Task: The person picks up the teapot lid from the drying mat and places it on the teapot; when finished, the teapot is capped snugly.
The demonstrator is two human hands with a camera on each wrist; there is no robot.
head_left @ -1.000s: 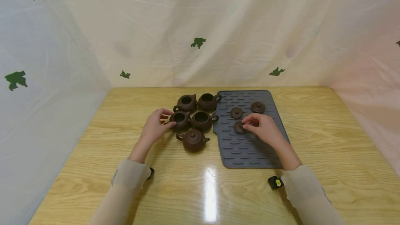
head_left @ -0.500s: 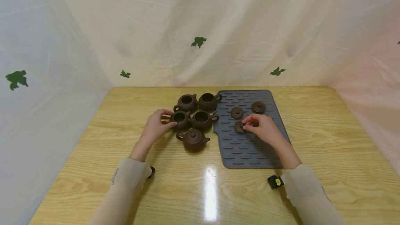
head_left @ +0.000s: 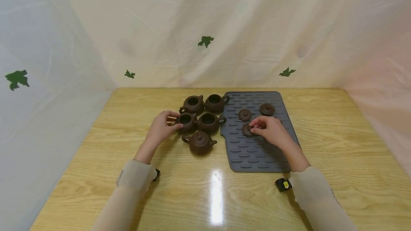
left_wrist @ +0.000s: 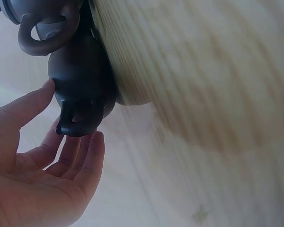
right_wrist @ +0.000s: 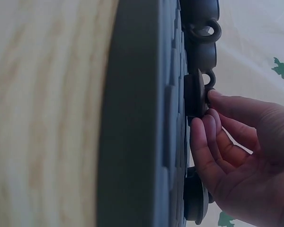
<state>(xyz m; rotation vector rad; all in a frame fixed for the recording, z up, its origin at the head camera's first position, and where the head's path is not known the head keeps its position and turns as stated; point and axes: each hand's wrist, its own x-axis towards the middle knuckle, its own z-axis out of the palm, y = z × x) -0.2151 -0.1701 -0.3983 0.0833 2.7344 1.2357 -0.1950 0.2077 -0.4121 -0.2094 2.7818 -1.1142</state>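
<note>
My left hand (head_left: 159, 128) reaches around a dark brown, lidless teapot (head_left: 187, 127), thumb on its body and fingers by the handle, as the left wrist view shows. On the grey ridged mat (head_left: 239, 158), my right hand (head_left: 272, 131) pinches the knob of a small brown teapot lid (head_left: 246, 130). In the right wrist view that lid (right_wrist: 195, 94) lies close over the mat, its knob between thumb and fingers. Two more lids, one round (head_left: 245, 114) and one farther right (head_left: 267, 109), rest behind it on the mat.
Three other lidless teapots stand close by: one behind left (head_left: 194, 108), one behind right (head_left: 214, 107) and one beside the held pot (head_left: 208, 127). A lidded teapot (head_left: 199, 146) sits in front of them. A pale curtain (head_left: 160, 45) hangs behind the wooden table (head_left: 179, 195).
</note>
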